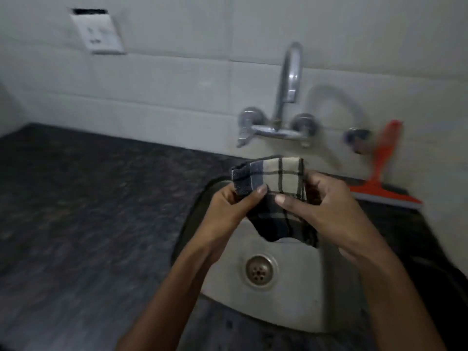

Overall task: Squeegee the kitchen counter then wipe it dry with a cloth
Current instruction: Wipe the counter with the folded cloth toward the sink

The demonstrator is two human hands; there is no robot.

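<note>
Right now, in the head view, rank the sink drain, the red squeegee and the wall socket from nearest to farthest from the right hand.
From the right hand, which grips the checked cloth:
1. Red squeegee, just right of it on the counter behind the sink.
2. Sink drain, below and left, in the basin.
3. Wall socket, far upper left on the tiles.

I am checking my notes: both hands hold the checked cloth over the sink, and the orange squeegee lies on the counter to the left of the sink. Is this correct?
Not quite. In the head view the orange squeegee leans against the wall on the right of the sink, not the left. Both the left hand and right hand do hold the checked cloth over it.
</note>
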